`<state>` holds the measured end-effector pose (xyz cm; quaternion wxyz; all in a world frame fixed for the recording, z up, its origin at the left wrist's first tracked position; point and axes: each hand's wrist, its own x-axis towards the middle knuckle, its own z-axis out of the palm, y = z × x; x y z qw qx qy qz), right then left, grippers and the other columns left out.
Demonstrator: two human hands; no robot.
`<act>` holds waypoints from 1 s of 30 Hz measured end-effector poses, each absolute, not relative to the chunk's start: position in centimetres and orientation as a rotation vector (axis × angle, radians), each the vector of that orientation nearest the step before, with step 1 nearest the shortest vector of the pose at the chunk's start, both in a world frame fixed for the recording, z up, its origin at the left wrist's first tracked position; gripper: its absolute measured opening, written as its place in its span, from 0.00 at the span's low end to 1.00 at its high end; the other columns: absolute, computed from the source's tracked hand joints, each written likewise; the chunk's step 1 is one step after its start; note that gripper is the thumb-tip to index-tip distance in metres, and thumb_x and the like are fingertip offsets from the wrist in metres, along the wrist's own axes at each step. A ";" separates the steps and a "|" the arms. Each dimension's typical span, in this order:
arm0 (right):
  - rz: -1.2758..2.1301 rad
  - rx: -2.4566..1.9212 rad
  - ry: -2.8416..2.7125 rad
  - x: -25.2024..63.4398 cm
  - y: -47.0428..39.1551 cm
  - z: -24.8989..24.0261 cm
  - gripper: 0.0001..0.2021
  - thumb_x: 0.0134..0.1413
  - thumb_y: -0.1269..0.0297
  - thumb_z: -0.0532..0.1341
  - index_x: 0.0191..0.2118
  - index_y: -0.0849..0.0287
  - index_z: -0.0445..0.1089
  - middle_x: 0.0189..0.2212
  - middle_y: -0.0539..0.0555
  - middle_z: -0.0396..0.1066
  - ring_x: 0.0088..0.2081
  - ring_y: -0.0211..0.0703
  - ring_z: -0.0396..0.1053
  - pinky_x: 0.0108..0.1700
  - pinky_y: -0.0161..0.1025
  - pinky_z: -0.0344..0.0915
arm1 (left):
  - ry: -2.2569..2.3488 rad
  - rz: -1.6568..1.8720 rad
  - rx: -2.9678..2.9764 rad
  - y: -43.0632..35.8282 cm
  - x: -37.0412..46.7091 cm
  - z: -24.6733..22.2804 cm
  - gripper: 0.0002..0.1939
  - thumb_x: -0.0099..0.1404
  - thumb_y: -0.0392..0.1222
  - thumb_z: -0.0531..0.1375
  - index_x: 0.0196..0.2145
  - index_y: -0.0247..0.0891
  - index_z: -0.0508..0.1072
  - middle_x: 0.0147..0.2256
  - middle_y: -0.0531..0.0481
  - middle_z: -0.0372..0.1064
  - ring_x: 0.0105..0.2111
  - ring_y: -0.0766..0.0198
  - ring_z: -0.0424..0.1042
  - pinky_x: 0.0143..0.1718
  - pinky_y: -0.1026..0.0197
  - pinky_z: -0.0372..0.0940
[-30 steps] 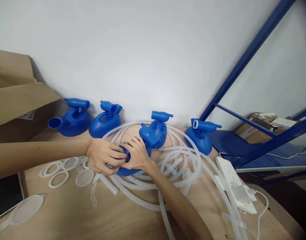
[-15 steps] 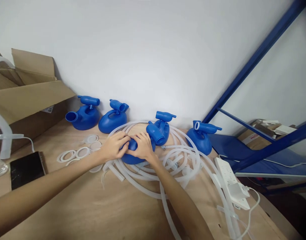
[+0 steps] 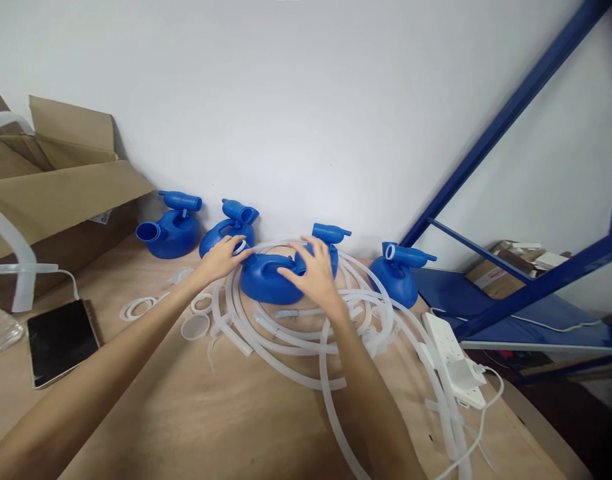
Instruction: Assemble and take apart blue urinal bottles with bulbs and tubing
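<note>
A blue plastic urinal bottle [image 3: 271, 283] with a loop handle sits on the coiled tubing in front of me. Just left of its top is my left hand [image 3: 222, 260], pinching a small white ring [image 3: 240, 247] between thumb and fingers. At the bottle's right end, my right hand [image 3: 316, 275] is open, its fingers spread and curved over the neck, which it partly hides. Whether the right fingers touch the bottle I cannot tell. Behind that hand stands another blue bottle [image 3: 331, 233] with a spouted piece on top, partly covered.
Further blue bottles [image 3: 173, 237] stand along the wall. Clear tubing [image 3: 286, 377] coils across the wooden table [image 3: 186, 420], with white rings [image 3: 137, 308] at left. A phone [image 3: 63, 340], cardboard box [image 3: 71, 180], power strip [image 3: 449, 353] and blue rack [image 3: 486, 160] surround the area.
My hands have come apart from the bottle's handle, the left to the upper left, the right to the upper right. The bottle sits farther back and has turned. A white ring shows in my left hand.
</note>
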<state>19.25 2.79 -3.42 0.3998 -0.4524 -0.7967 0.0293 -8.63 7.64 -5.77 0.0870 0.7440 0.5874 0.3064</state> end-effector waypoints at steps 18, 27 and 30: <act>0.663 -1.168 -1.869 23.7 6.9 -9.1 0.41 0.59 0.37 0.65 0.72 0.50 0.61 0.70 0.60 0.61 0.72 0.57 0.57 0.76 0.58 0.48 | 1.418 1.079 2.039 6.3 -10.3 -5.9 0.40 0.63 0.67 0.62 0.64 0.38 0.70 0.64 0.36 0.67 0.50 0.47 0.77 0.55 0.45 0.73; 0.659 -1.070 -1.763 23.0 6.8 -9.8 0.44 0.59 0.27 0.59 0.71 0.51 0.60 0.72 0.61 0.60 0.73 0.59 0.56 0.76 0.59 0.48 | 1.490 1.016 2.159 6.3 -10.0 -6.2 0.32 0.63 0.54 0.62 0.63 0.42 0.73 0.49 0.42 0.64 0.43 0.53 0.71 0.52 0.47 0.73; 0.703 -1.010 -1.809 23.6 6.1 -8.8 0.45 0.57 0.24 0.57 0.70 0.50 0.63 0.71 0.60 0.62 0.73 0.61 0.56 0.76 0.60 0.49 | 1.545 1.005 2.173 6.5 -9.6 -6.2 0.30 0.63 0.50 0.62 0.63 0.44 0.73 0.47 0.44 0.62 0.42 0.54 0.71 0.53 0.47 0.72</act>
